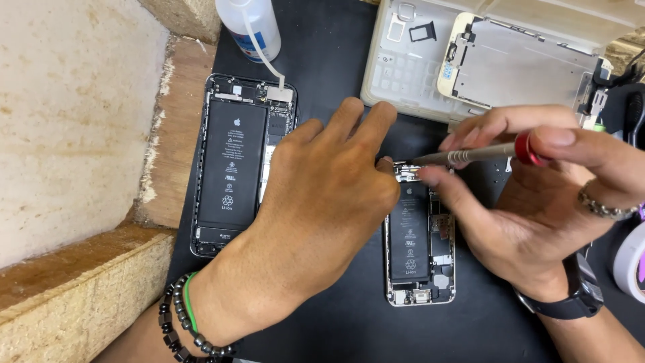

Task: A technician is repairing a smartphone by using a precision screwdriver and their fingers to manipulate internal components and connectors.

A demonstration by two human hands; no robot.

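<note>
**Screwdriver at the top of an opened phone**

Head view: Seen on a black mat (322, 54), two opened phones, batteries showing. Larger phone (235, 161) near the mat's left edge, untouched. Smaller phone (418, 249) toward the mat's middle, partly hidden under both hands. Left hand (322, 202) laid flat, fingers spread narrow, fingertips pressed at that phone's top end, gripping nothing. Right hand (537, 195) pinched around a screwdriver (470, 154) with a red cap, tip down on the phone's top edge. Bottle (252, 27) at the mat's far edge. Pale tray (403, 67) at the far right corner, a screen panel (524, 67) lying on it.
</note>
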